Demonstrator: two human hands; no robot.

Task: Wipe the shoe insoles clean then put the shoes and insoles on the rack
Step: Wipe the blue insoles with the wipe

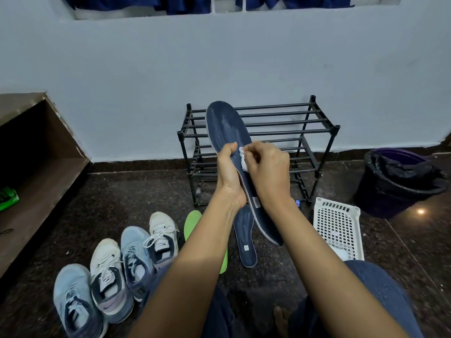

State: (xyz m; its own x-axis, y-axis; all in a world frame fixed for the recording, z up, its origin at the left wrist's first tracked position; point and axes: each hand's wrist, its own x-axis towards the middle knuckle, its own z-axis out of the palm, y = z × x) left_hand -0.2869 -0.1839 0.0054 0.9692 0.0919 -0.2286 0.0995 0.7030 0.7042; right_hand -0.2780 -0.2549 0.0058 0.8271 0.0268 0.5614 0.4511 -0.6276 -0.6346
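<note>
A dark blue insole (pixel 228 125) is held up in front of the black shoe rack (pixel 288 123). My left hand (pixel 229 172) grips the insole's middle from the left, thumb on its top face. My right hand (pixel 267 172) pinches a white wipe (pixel 244 161) against the insole's surface. A second dark blue insole (pixel 246 240) and a green insole (pixel 192 224) lie on the floor below. Several sneakers stand in a row at the lower left: two light blue (pixel 70 298) (pixel 134 254), two white (pixel 107 276) (pixel 162 236).
A white perforated plastic basket (pixel 338 228) lies on the floor to the right of the rack. Further right stands a dark bin lined with a black bag (pixel 400 179). A brown wooden shelf (pixel 41 152) with a green packet (pixel 7 198) is at left. The floor is dark speckled stone.
</note>
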